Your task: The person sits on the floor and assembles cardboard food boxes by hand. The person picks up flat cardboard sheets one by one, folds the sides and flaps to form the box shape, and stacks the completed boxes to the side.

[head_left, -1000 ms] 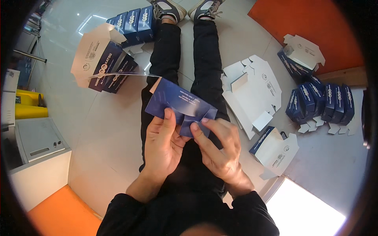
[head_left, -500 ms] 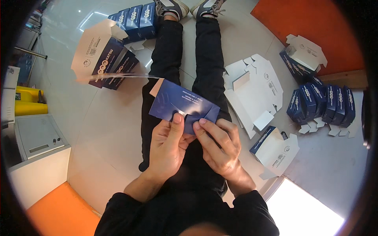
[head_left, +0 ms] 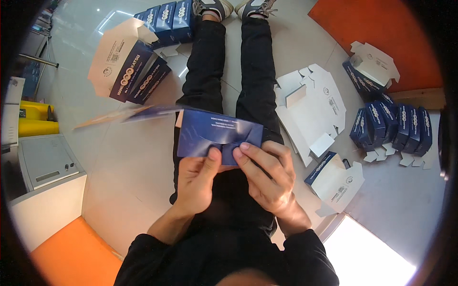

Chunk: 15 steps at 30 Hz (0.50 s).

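Blue carton [head_left: 217, 131], between and just beyond both hands [head_left: 269, 181], near edge gripped by each, over black trousers [head_left: 206, 64]

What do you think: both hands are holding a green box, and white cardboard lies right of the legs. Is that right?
Almost! The box is blue, not green; the head view shows it. The left hand and right hand do hold it, and white cardboard lies right of the legs.
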Each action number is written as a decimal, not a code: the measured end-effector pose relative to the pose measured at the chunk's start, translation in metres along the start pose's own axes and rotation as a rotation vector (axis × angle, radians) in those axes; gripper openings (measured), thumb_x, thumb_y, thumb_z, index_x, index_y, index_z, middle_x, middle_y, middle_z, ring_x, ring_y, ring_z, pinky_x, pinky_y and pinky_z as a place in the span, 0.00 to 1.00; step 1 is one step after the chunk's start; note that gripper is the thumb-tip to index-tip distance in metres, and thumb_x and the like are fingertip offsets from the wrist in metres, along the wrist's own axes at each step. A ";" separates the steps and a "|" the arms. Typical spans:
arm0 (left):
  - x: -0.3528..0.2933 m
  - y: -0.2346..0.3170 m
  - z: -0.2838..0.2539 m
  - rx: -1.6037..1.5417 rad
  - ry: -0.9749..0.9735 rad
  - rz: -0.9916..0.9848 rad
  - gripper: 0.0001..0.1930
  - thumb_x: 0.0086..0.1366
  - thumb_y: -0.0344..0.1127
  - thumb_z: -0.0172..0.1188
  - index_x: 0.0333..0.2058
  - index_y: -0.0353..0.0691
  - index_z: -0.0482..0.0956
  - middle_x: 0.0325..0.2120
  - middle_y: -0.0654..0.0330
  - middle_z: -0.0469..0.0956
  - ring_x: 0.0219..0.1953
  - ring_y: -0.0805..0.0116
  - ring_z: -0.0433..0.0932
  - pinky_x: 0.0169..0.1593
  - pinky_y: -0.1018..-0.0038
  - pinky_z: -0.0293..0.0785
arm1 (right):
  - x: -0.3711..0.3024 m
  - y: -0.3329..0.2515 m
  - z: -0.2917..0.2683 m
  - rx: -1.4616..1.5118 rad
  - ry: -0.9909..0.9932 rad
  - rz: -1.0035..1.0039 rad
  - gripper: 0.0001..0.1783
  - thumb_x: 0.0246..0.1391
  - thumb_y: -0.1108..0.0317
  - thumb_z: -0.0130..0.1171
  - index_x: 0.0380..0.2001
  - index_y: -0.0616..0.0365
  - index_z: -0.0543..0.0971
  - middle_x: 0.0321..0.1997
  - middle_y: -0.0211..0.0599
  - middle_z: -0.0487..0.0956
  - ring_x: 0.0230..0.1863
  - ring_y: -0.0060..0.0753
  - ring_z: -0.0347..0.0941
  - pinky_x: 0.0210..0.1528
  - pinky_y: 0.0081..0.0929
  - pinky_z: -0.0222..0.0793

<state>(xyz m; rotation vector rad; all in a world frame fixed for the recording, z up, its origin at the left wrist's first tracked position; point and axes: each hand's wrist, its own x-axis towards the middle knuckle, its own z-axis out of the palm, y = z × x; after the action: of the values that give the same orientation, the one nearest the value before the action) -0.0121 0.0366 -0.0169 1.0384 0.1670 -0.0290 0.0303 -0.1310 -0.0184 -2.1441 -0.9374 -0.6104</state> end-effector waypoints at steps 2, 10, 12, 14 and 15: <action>0.005 -0.003 -0.009 -0.119 0.015 -0.005 0.16 0.78 0.38 0.47 0.50 0.31 0.76 0.47 0.52 0.82 0.48 0.61 0.83 0.52 0.63 0.81 | 0.000 0.001 0.001 0.019 -0.071 -0.023 0.27 0.32 0.76 0.65 0.44 0.59 0.86 0.52 0.31 0.81 0.40 0.36 0.72 0.37 0.27 0.75; 0.007 -0.005 -0.006 -0.423 -0.037 -0.090 0.15 0.78 0.39 0.47 0.49 0.33 0.77 0.46 0.52 0.82 0.47 0.62 0.83 0.51 0.65 0.81 | -0.007 0.007 0.002 -0.024 0.052 -0.144 0.23 0.35 0.70 0.66 0.41 0.57 0.87 0.51 0.29 0.82 0.35 0.30 0.69 0.31 0.24 0.70; 0.002 -0.005 -0.001 -0.284 -0.025 -0.041 0.15 0.78 0.38 0.47 0.50 0.33 0.77 0.47 0.53 0.82 0.47 0.62 0.83 0.51 0.65 0.81 | -0.008 0.006 0.000 -0.015 0.057 -0.131 0.22 0.33 0.73 0.65 0.40 0.58 0.87 0.49 0.30 0.82 0.35 0.32 0.69 0.31 0.25 0.69; -0.005 -0.008 0.006 -0.178 -0.029 0.009 0.16 0.78 0.38 0.46 0.52 0.31 0.75 0.49 0.52 0.81 0.49 0.62 0.82 0.52 0.65 0.81 | -0.007 0.000 -0.005 0.019 0.060 -0.084 0.23 0.30 0.79 0.65 0.38 0.59 0.88 0.47 0.32 0.83 0.35 0.36 0.70 0.32 0.29 0.69; -0.006 -0.009 0.009 -0.184 -0.028 0.038 0.16 0.78 0.37 0.46 0.52 0.31 0.75 0.50 0.51 0.80 0.49 0.62 0.82 0.53 0.64 0.81 | -0.006 0.000 -0.006 0.011 0.063 -0.086 0.23 0.31 0.79 0.65 0.38 0.58 0.88 0.47 0.32 0.83 0.35 0.36 0.70 0.32 0.29 0.69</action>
<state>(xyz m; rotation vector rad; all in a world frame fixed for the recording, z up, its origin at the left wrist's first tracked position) -0.0181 0.0235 -0.0191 0.8565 0.1220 0.0059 0.0253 -0.1380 -0.0183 -2.0710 -0.9998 -0.7091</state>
